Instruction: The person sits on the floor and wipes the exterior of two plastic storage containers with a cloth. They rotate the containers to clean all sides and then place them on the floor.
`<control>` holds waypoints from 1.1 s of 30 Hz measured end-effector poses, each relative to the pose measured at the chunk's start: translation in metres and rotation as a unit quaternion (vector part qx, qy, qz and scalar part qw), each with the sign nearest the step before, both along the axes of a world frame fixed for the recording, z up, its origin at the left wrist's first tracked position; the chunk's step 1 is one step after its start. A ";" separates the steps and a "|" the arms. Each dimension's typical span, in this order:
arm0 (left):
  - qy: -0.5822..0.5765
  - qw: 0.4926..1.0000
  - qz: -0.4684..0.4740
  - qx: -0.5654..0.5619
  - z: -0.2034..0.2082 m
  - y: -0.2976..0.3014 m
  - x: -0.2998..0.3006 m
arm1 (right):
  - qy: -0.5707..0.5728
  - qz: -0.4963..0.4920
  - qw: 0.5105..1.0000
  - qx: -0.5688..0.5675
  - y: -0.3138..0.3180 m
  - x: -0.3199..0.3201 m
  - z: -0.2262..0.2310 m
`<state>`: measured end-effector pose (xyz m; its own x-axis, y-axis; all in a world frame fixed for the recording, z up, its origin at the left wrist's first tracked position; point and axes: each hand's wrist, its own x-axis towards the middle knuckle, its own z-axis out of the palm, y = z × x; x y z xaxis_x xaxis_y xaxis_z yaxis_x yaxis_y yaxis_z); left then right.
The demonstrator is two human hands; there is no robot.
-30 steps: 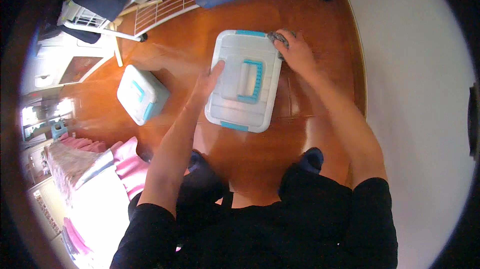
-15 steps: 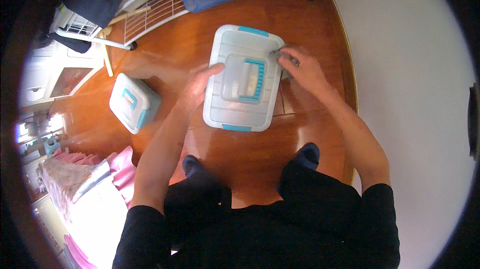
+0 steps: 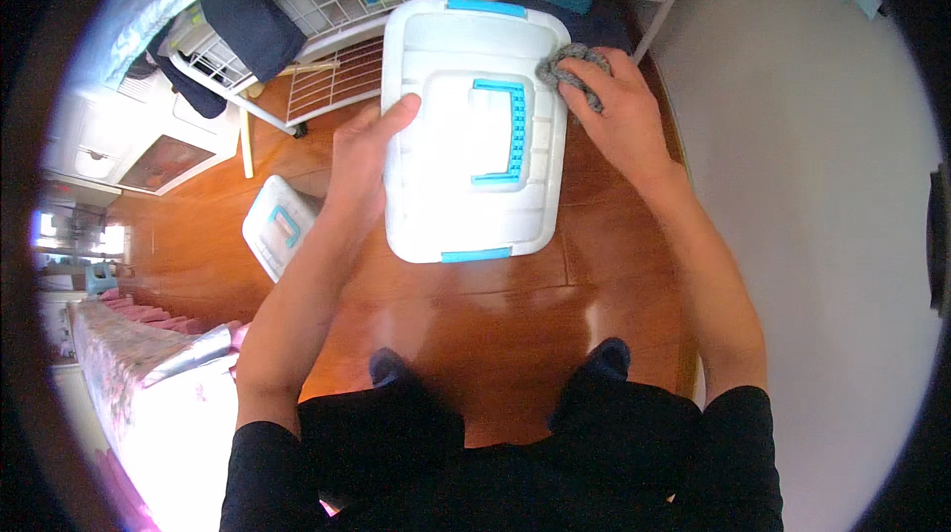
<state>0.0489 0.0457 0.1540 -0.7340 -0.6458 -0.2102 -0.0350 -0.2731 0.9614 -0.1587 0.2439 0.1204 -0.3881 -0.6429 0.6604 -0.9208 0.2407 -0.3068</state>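
Observation:
Between my hands is a white lidded storage box (image 3: 436,195) with a blue folding handle (image 3: 516,131) and blue clips at its far and near ends. My left hand (image 3: 362,156) grips the box's left side, its thumb over the lid rim. In my right hand (image 3: 619,111) is a crumpled grey cloth (image 3: 577,74), pressed against the upper right edge of the lid. The fingers are closed round the cloth and partly hidden behind it. What lies inside the box cannot be made out.
A smaller white box (image 3: 265,220) with a blue handle stands on the brown wooden floor (image 3: 475,319) to the left. Beyond the large box is a white wire rack (image 3: 347,32) holding cloth and striped fabric. A pale wall (image 3: 783,165) runs along the right; a bright bed (image 3: 188,423) lies lower left.
The large box has come up closer and further from my body, tilted more upright. The right hand with the cloth stays at its right edge. My view has shifted to show more of the rack.

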 end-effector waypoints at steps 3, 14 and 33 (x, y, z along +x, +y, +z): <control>0.032 0.999 0.028 0.003 0.003 -0.004 -0.003 | 0.057 0.001 0.998 0.036 0.007 0.030 0.001; 0.085 0.995 0.053 -0.023 0.010 -0.009 -0.004 | -0.249 0.070 0.963 0.076 0.014 0.056 0.044; 0.124 0.990 0.074 0.011 -0.014 -0.018 -0.010 | -0.501 0.221 0.783 0.295 0.007 0.037 0.055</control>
